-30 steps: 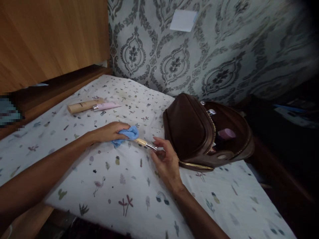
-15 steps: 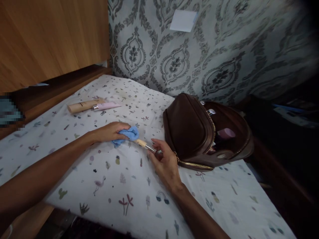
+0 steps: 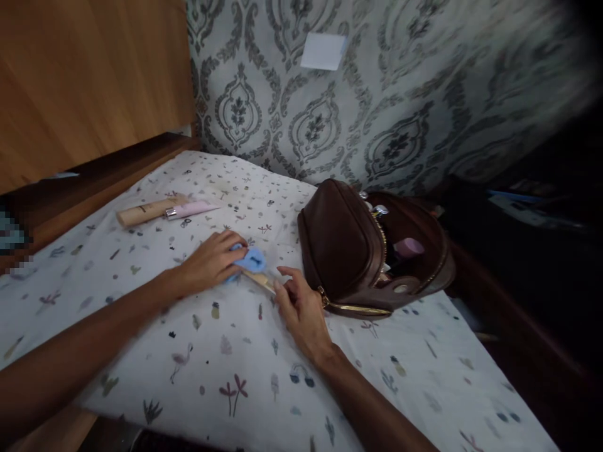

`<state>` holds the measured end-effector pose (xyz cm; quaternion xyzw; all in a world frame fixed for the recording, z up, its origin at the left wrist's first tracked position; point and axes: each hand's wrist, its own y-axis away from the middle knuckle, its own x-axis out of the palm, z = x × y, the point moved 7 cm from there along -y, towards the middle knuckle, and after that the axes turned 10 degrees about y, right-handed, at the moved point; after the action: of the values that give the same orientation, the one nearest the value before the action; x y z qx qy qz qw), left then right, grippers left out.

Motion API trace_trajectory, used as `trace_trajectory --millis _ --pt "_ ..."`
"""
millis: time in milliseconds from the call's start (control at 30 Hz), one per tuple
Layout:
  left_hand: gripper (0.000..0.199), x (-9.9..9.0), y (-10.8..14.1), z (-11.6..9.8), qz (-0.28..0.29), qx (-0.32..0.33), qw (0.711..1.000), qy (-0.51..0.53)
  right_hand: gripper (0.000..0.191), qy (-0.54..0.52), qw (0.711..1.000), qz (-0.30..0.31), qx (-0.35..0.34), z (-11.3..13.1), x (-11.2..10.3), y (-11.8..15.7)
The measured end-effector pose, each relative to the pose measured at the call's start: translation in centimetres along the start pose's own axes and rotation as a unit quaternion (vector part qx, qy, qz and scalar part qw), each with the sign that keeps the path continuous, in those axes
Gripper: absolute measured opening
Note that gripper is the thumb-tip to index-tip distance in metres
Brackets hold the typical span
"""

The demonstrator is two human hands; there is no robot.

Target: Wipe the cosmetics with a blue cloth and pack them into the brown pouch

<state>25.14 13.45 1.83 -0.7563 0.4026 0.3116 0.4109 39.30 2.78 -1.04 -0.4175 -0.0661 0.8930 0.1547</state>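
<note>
My left hand (image 3: 214,260) is closed on a light blue cloth (image 3: 252,258), which wraps one end of a slim beige cosmetic tube (image 3: 258,279). At the other end, the fingers of my right hand (image 3: 301,311) pinch the tube, hiding its silver part. Just right of my right hand rests a dark brown leather bag (image 3: 339,245) with a gold zipper, its side compartment unzipped. Inside that compartment a pink item (image 3: 409,247) shows. Beyond my left hand lie a larger beige tube (image 3: 144,213) and a pale pink tube (image 3: 192,209) with a silver cap, side by side.
A white printed cloth (image 3: 226,339) with plants and flamingos covers the surface. Behind it stands a wall with grey damask wallpaper (image 3: 277,94) and a white card (image 3: 323,51). A wooden cabinet (image 3: 94,81) borders the left, and dark items fill the right.
My left hand has turned and shifted slightly down with the blue cloth along the tube. My right hand now covers the tube's silver end. The whole view has shifted a little.
</note>
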Motion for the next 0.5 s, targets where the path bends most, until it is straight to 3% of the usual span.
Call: trace_trajectory --millis 100,200,400,500 --pt "0.023 1.8 0.0 -3.8 -0.007 0.084 0.996 -0.015 0.039 -0.031 0.999 -0.015 -0.014 0.1 0.0 0.2" --pt "0.023 2.8 0.2 -5.2 -0.010 0.084 0.996 0.001 0.042 -0.099 0.994 -0.033 -0.033 0.5 -0.3 0.5" --pt "0.023 0.3 0.3 -5.1 -0.100 0.036 0.988 0.112 0.046 -0.278 0.959 -0.020 -0.056 1.9 -0.7 0.8" --pt "0.022 -0.1 0.6 -5.7 -0.131 -0.004 0.979 0.156 0.055 -0.352 0.933 0.072 -0.035 2.7 0.5 0.7"
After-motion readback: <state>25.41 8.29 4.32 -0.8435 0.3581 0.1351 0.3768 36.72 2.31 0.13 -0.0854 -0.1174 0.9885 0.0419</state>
